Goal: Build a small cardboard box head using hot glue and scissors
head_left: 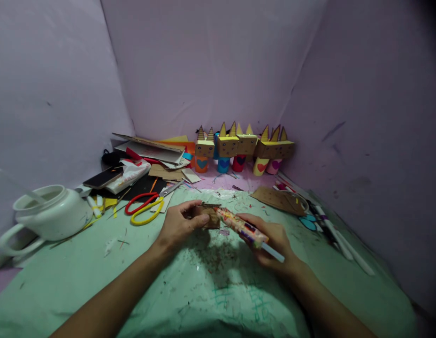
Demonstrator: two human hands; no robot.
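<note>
Between the thumb and fingers of my left hand (180, 223) is a small folded piece of brown cardboard (212, 219). My right hand (272, 237) is wrapped round a glue gun (240, 226) covered in a colourful pattern. A whitish glue stick (273, 252) sticks out of the gun's rear end. The gun's nozzle points left and is at the upper right edge of the cardboard; whether it touches I cannot tell. Both hands are above the green-covered table (161, 286), over scattered crumbs and scraps.
Scissors (143, 209) with red and yellow handles lie to the left, by a pile of cardboard (168, 171). A white pot (52, 216) stands far left. Cardboard figures with pointed horns (228, 146) line the back. A cardboard piece (279, 200) and pens (333, 232) lie right.
</note>
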